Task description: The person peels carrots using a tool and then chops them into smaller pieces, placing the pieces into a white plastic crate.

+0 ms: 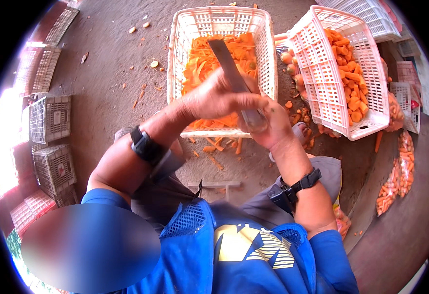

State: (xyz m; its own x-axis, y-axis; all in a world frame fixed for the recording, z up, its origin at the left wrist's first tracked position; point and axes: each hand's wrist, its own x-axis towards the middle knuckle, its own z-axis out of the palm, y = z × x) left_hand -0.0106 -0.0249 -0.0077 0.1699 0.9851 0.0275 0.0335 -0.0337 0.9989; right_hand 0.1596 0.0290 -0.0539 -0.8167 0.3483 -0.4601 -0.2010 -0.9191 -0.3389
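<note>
My left hand [213, 96] is closed around a long, flat, dark-bladed knife [224, 58], its thumb lying across the blade. The blade tilts up and to the left, over a white plastic crate [271, 54]. At the knife's blurred lower end, my right hand [276, 126] is closed, touching the left thumb; some of its fingers are hidden. Thin orange carrot peelings [195, 63] fill much of the crate below my hands. To the right stands a tilted white crate [314, 73] holding peeled carrot pieces [352, 73].
Unpeeled carrots [298, 81] lie between the two crates. Clear bags of carrots [395, 176] rest at the right. Stacked crates [51, 119] line the left side, and more crates [366, 17] stand at the far right. Peel scraps [216, 161] litter the floor by my feet.
</note>
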